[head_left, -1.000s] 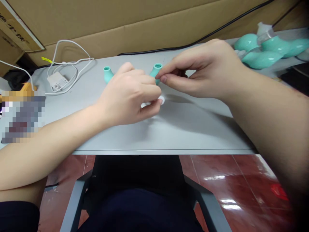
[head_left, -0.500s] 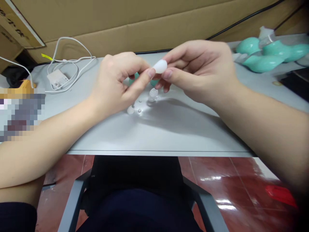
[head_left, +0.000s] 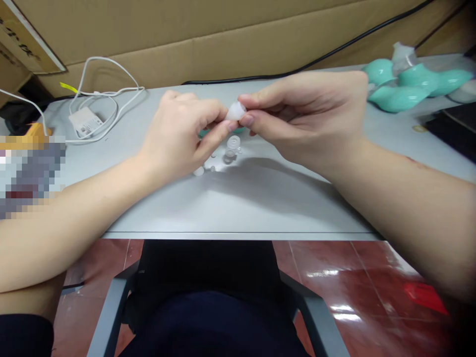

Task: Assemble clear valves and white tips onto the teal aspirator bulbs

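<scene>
A small white translucent cup-shaped piece [head_left: 236,111] is held in the air over the grey desk, pinched from both sides. My left hand [head_left: 186,130] grips its left side between thumb and forefinger. On its right side, the thumb and forefinger of my right hand [head_left: 308,111] close on it. Beneath the hands lie small clear plastic parts [head_left: 233,143], some round like caps, and a white round piece [head_left: 199,171]. A teal object [head_left: 238,130] behind the fingers is mostly hidden.
Teal glossy rounded pieces [head_left: 403,94] with clear tips sit at the back right, beside a dark flat object [head_left: 455,126]. A white adapter [head_left: 85,122] with a coiled cable lies at the left. Cardboard [head_left: 208,54] walls the desk's back, with a black cable along it.
Both hands have come slightly lower and closer together around the white piece, which has turned in the fingers. The view has shifted slightly.
</scene>
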{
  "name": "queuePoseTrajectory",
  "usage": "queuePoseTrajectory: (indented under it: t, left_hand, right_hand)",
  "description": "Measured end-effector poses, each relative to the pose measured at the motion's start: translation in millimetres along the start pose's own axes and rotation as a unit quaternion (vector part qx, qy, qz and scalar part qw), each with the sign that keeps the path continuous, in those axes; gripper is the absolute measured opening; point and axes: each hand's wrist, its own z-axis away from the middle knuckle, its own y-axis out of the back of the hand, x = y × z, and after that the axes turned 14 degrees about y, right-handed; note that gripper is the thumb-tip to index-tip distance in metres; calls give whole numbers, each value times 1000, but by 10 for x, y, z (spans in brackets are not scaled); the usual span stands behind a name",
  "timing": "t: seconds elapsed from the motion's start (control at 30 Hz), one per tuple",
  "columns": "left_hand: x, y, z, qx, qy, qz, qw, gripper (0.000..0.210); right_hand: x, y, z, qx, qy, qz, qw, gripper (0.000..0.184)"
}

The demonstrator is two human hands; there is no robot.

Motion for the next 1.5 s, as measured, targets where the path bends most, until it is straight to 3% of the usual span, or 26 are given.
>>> queuePoseTrajectory:
  t: [0.27,0.53,0.73,0.87,1.13,1.33,1.5]
  left_hand:
    - [-7,-6,13,12,-27,-22,999,43]
    - [8,-4,4,0,-1,-21,1000,46]
    - [11,15,12,4,-15,-50,999,48]
    - [10,12,14,5,-19,-54,998,50]
    - [-190,-191,-61,85,-72,19,994,57]
    - [-225,-201,-61,86,-82,29,992,58]
    - [-218,-202,-72,53,-66,4,996,56]
  right_hand:
    - [-72,12,-4,-14,-18,50,998,14]
    - [-68,-24,-44,-11,-53,-41,998,12]
    - [-52,-34,-60,-18,-72,-18,997,40]
    - [-91,-36,-62,-25,-92,-5,995,47]
    - [-76,-49,-65,-16,-88,-48,995,45]
    - [-88,-62,-84,-5,-79,-67,995,47]
    - [-101,-39,-109,-23,-102,-84,991,43]
